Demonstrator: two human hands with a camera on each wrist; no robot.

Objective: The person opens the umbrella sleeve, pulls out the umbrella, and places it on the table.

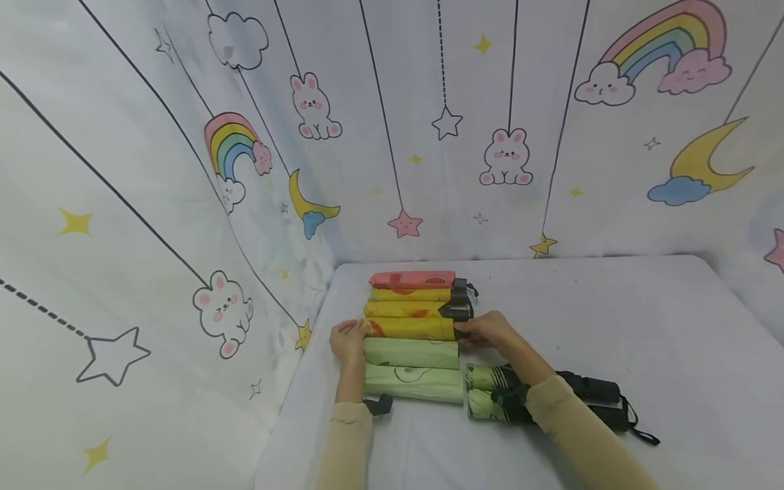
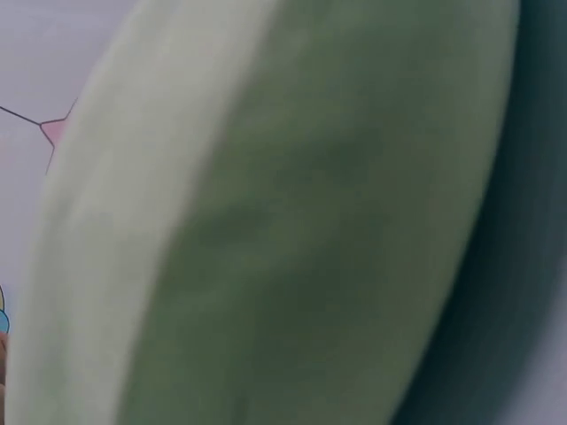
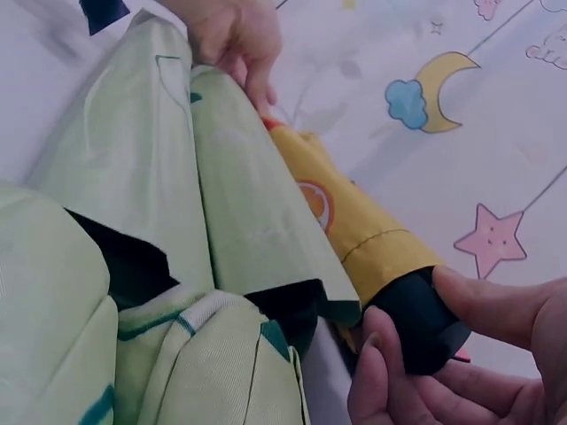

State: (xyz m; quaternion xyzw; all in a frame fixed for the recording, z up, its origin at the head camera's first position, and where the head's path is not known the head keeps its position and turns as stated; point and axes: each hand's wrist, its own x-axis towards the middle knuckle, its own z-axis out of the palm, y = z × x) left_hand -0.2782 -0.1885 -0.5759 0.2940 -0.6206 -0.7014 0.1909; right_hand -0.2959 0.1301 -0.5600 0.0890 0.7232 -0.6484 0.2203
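Folding umbrellas in fruit-print covers lie in a row in the head view. My right hand (image 1: 486, 330) grips the black end (image 3: 416, 319) of the nearest yellow umbrella (image 1: 416, 329), thumb on one side and fingers on the other. At its other end, my left hand (image 1: 348, 340) holds the yellow cover by the tip. Two pale green covers (image 1: 410, 353) lie nearer to me, their dark-lined mouths showing in the right wrist view. Blurred green cloth (image 2: 310, 204) fills most of the left wrist view.
Farther back are two more yellow umbrellas (image 1: 407, 295) and a red one (image 1: 412, 279) with black ends. Under my right forearm lie two green umbrellas (image 1: 484, 403) with black handles (image 1: 600, 390) and a wrist strap. A printed curtain (image 1: 380, 136) stands behind the white table (image 1: 612, 320).
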